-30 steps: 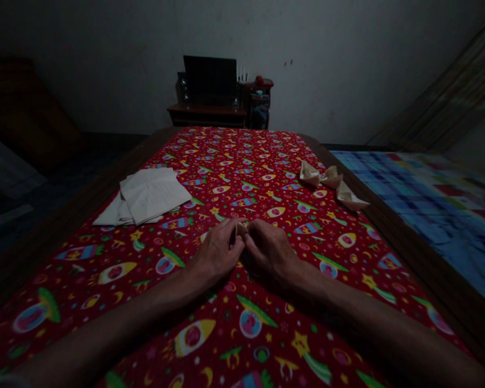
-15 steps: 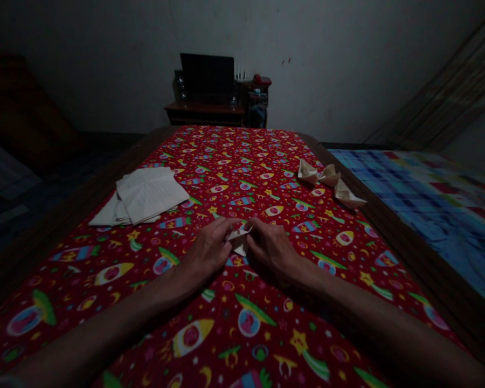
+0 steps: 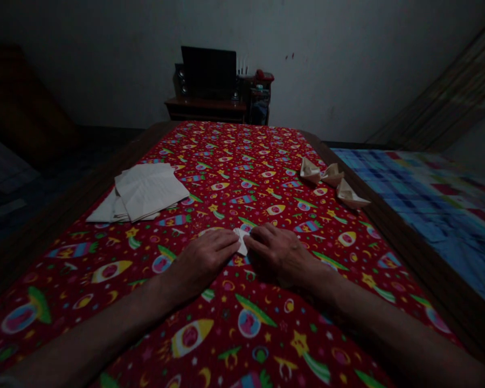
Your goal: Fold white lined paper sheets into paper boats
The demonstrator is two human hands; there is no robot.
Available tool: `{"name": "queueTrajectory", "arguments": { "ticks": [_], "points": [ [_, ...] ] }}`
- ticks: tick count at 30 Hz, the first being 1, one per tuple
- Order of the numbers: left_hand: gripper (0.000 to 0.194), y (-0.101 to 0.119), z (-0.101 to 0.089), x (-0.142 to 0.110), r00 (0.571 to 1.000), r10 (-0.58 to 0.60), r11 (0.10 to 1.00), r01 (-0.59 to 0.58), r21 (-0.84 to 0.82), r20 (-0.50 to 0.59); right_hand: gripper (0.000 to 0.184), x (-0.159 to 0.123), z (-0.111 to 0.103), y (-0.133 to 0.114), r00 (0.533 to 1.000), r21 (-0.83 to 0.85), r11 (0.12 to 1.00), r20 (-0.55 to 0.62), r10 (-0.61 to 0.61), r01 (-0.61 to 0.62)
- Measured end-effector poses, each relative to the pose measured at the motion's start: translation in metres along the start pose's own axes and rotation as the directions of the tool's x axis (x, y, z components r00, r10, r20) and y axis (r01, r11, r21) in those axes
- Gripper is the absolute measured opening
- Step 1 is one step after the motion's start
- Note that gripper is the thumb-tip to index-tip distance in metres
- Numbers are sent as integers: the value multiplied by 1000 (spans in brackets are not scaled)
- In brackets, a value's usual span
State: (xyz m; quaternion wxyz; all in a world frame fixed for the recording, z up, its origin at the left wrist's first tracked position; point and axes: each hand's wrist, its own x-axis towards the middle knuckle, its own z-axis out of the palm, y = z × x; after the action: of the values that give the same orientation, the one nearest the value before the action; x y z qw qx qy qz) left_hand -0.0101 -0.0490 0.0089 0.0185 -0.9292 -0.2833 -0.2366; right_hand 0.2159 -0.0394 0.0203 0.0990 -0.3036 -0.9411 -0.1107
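Observation:
My left hand (image 3: pixel 204 257) and my right hand (image 3: pixel 278 253) rest side by side on the red patterned cloth (image 3: pixel 242 323), fingers laid flat. Between their fingertips lies a small folded piece of white paper (image 3: pixel 241 239), pressed down onto the cloth by both hands. Most of the paper is hidden under my fingers.
A stack of white paper sheets (image 3: pixel 143 191) lies at the left of the table. Three folded paper boats (image 3: pixel 331 180) sit near the right edge. A blue checked mat (image 3: pixel 428 205) lies to the right. A dark screen on a low cabinet (image 3: pixel 214 86) stands against the far wall.
The folded paper was held up between my fingertips; it has come down onto the cloth and both hands have flattened over it.

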Motion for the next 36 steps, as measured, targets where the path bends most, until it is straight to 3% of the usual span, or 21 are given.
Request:
{"name": "queueTrajectory", "arguments": {
  "ticks": [4,11,18,26,36],
  "points": [
    [35,0,-1,-5,995,4,999,-9,52,98,29,1,-8,3,995,35,999,89,-39,36],
    [46,4,-4,-6,985,36,998,-44,42,168,39,-4,0,2,996,177,982,44,-73,64],
    [54,13,-9,-5,958,-87,985,41,168,273,58,-6,1,6,992,282,958,96,-78,48],
    [57,7,-8,-5,928,-182,976,130,175,327,52,-2,-5,-9,981,192,976,182,71,-106],
    [52,16,-22,-8,901,-164,986,136,96,403,47,-6,-24,-17,973,298,955,223,-60,-9]
  ]
}}
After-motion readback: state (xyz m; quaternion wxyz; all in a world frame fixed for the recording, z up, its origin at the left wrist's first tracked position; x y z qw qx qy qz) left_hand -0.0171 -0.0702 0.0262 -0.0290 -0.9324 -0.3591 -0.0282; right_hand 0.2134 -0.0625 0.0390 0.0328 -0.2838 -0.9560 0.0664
